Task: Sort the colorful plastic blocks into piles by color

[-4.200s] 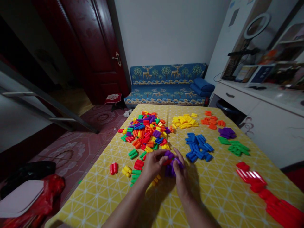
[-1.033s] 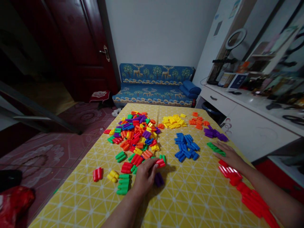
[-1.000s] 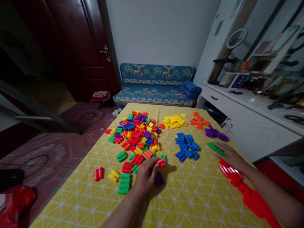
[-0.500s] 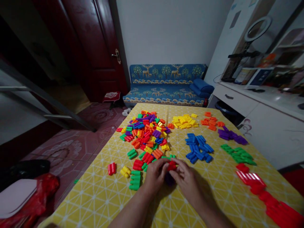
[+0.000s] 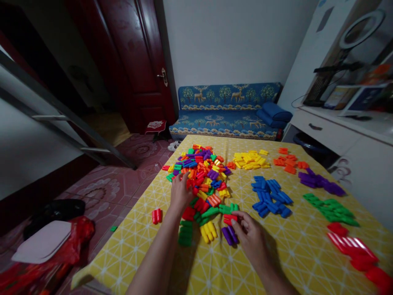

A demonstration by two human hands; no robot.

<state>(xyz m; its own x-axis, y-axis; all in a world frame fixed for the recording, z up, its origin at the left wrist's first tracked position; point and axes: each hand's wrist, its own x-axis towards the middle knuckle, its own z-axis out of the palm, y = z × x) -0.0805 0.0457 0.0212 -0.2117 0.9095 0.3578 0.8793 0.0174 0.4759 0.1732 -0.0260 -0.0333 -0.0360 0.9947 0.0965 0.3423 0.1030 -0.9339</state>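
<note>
My right hand (image 5: 250,231) pinches a red plastic building block (image 5: 229,218) between thumb and fingers, low over the table. Just below that block lies a purple block (image 5: 229,235), and a yellow one (image 5: 208,232) is to its left. My left hand (image 5: 181,191) reaches to the left side of a mixed pile of coloured blocks (image 5: 201,174). Its fingers are apart and bent down at the red and orange pieces; I see nothing held, though the fingertips are partly hidden. A green block (image 5: 185,233) lies near my left forearm, and a separate red block (image 5: 156,216) further left.
Sorted groups lie on the yellow tablecloth (image 5: 132,254): yellow blocks (image 5: 250,159), orange (image 5: 290,160), blue (image 5: 270,196), purple (image 5: 321,182), green (image 5: 331,209) and red (image 5: 353,248). A blue sofa (image 5: 224,116) stands beyond the table. One green piece (image 5: 114,228) is on the floor.
My left hand has left the red block and moved away to the mixed pile. My right hand keeps the red block. The view has turned slightly left.
</note>
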